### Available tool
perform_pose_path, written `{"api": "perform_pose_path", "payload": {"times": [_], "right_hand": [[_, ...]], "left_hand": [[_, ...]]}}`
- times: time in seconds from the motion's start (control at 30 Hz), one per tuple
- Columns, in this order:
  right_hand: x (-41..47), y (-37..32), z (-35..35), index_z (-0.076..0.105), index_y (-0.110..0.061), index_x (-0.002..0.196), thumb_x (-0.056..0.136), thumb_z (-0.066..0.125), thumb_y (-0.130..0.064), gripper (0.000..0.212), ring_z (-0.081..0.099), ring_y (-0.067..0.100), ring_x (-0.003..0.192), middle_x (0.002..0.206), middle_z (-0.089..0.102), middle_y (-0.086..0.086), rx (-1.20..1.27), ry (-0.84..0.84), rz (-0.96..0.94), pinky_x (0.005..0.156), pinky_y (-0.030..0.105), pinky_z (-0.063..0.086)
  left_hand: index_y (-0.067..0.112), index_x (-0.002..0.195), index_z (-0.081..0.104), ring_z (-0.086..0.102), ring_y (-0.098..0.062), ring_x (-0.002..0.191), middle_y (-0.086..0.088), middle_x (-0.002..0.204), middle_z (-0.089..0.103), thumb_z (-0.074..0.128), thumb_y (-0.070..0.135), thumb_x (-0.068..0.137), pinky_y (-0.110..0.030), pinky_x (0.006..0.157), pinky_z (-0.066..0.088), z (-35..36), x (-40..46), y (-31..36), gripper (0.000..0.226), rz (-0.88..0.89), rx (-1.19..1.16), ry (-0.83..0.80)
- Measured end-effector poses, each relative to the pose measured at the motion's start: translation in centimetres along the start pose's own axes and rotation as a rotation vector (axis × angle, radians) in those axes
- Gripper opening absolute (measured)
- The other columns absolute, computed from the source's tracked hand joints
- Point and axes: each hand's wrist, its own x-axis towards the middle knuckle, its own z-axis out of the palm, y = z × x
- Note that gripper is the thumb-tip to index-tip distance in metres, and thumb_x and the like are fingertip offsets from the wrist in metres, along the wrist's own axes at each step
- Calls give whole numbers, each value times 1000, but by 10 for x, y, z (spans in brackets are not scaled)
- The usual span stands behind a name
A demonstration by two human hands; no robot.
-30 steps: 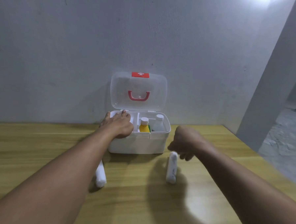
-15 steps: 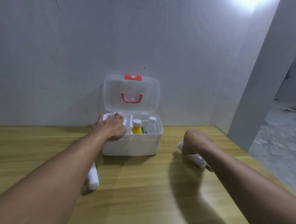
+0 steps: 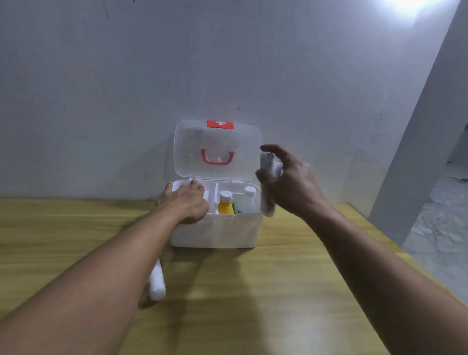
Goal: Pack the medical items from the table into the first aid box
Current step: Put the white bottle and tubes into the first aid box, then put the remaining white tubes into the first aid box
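Up off the table now, the right hand (image 3: 292, 183) pinches a long blurry white tube (image 3: 267, 190) beside the white plastic first aid box (image 3: 219, 228), ready to drop in. The left hand (image 3: 185, 204) lies flat on its rim, steadying it. Another white roll (image 3: 157, 284) waits on the wooden table (image 3: 247, 313).

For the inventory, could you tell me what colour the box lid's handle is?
Red handle, seen in the head view.

- A pale grey wall (image 3: 234, 55), scuffed with a few dark marks, runs behind the wooden table (image 3: 247, 313).
- A grey pillar (image 3: 430, 133) stands at right.
- Glare (image 3: 407, 2) shines top right.
- Rough concrete floor (image 3: 447, 232) beyond.
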Motion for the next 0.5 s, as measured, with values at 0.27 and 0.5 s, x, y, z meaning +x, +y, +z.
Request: {"api": "perform_pose_path", "payload": {"times": [0.27, 0.5], "right_hand": [[-7, -4, 42, 51, -25, 131, 90, 60, -38, 44, 52, 24, 86, 109, 51, 12, -74, 139, -18, 70, 30, 42], [-15, 11, 54, 61, -13, 118, 85, 68, -36, 40, 62, 35, 84, 108, 58, 17, -185, 190, -146, 67, 31, 42]], "left_hand": [[13, 155, 4, 2, -18, 152, -4, 165, -6, 19, 19, 92, -49, 122, -3, -1, -1, 0, 65, 0, -11, 1], [13, 155, 5, 3, -19, 152, -4, 165, -6, 19, 19, 93, -49, 122, -3, -1, -1, 1, 64, 3, -4, 5]]}}
